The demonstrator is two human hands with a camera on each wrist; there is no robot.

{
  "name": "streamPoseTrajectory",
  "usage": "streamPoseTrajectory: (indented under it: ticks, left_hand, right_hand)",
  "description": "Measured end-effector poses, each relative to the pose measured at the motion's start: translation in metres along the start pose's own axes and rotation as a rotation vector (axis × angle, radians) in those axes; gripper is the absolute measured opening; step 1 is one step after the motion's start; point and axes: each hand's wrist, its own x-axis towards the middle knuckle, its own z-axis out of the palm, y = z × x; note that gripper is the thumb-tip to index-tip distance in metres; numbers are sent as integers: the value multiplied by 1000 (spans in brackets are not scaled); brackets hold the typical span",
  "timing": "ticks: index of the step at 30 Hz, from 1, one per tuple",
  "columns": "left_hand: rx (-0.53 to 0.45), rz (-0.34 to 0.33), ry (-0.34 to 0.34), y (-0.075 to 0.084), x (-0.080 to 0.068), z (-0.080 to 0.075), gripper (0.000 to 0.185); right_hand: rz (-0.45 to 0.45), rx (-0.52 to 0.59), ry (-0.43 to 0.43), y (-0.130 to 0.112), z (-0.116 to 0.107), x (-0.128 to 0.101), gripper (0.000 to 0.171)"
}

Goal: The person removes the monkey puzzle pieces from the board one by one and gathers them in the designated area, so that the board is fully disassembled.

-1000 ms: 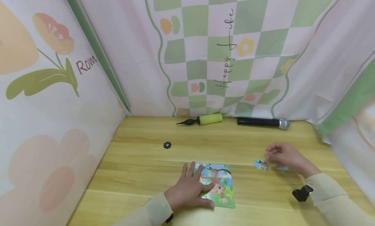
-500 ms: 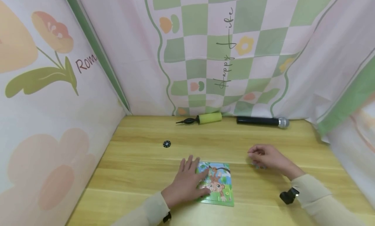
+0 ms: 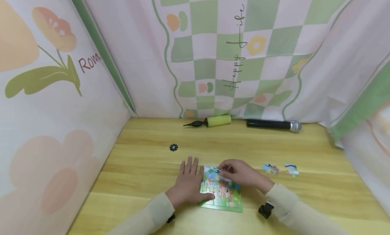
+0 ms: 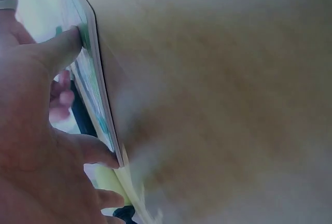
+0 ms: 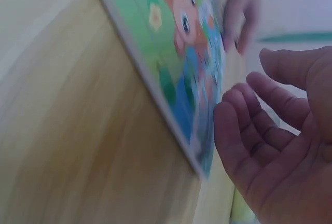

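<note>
Fingers (image 3: pixel 189 165) of your left hand (image 3: pixel 186 188) were spread wide and nearly straight along the left side of a square jigsaw board printed in green and blue with a brown monkey (image 3: pixel 223 194), the thumb resting on its face. Your right hand (image 3: pixel 243 172) bent over the board's far part, thumb and index tips close together; I could not tell whether a piece sat between them. The board lay flat on the pale wood-grain worktop (image 3: pixel 146 181).

To do this step well, I judged, you needed light, even pressure from the left hand so the board would not slide. Any piece under the right fingertips probably wanted matching to the printed picture and pressing straight down, since a slanted push could have lifted its neighbours.

Counted out, you had one board and two loose blue-and-green jigsaw pieces (image 3: pixel 268 168), lying apart to the right. Farther off lay one round black chip with white marks (image 3: pixel 173 147), one hand pump with a yellow-green barrel (image 3: pixel 218 120) and one black microphone with a silver head (image 3: pixel 269 124).
</note>
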Motion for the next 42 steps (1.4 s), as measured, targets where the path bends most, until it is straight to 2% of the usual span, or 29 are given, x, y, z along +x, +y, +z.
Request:
streamPoseTrajectory:
  ticks: [3, 10, 16, 22, 25, 29, 35, 42]
  left_hand:
    - [-27, -9, 28, -3, 1, 0, 118]
    - [-55, -29, 105, -9, 4, -5, 100]
    - [-38, -37, 80, -10, 4, -9, 101]
    - [4, -26, 80, -8, 7, -10, 94]
    - [53, -25, 84, -7, 9, -11, 92]
    - [99, -24, 83, -7, 9, -13, 93]
    - [106, -20, 63, -4, 12, -11, 93]
    - [86, -43, 48, -4, 11, -12, 93]
  right_hand:
    - [-33, -54, -8, -6, 11, 11, 28]
    - [-13, -160, 21, -8, 25, 19, 25]
    - [-32, -250, 62, -11, 33, 18, 26]
    - [7, -291, 90, -19, 35, 18, 22]
    - [16, -269, 79, -21, 33, 19, 22]
    - [44, -180, 78, -20, 33, 22, 20]
    - [125, -21, 127, -12, 31, 22, 9]
    - [103, 66, 150, -12, 30, 22, 4]
